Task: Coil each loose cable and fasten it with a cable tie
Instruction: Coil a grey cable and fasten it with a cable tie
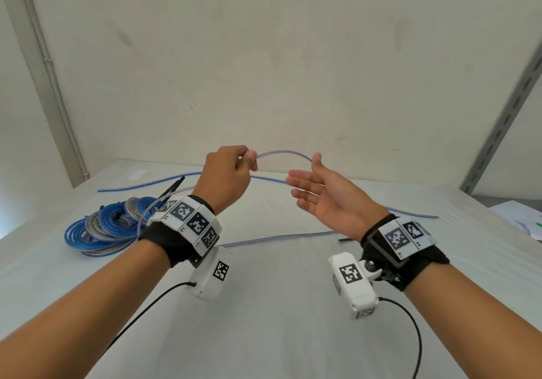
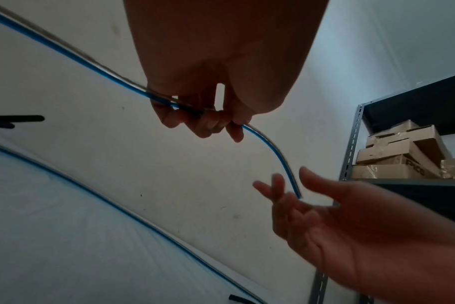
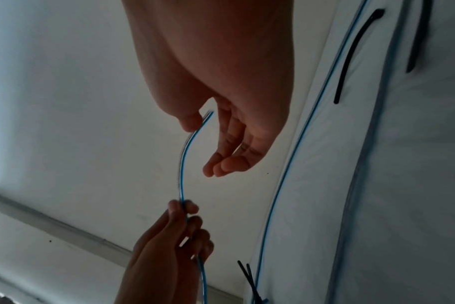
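The left hand [image 1: 227, 170] holds its grip clamped on the blue-and-clear cable [image 1: 283, 154] near its free end, raised above the desk [image 1: 278, 305], presumably to start a coil; the right hand [image 1: 325, 197] waits spread apart, the cable's tip at its thumb

Glossy plastic cable [image 1: 283, 153]; matt cloth table cover [image 1: 278, 290]

cable [image 2: 278, 153] end behind right hand [image 2: 351, 226]

No legible text anywhere; only a blurred, unreadable mark on one cardboard box [image 2: 413, 164].
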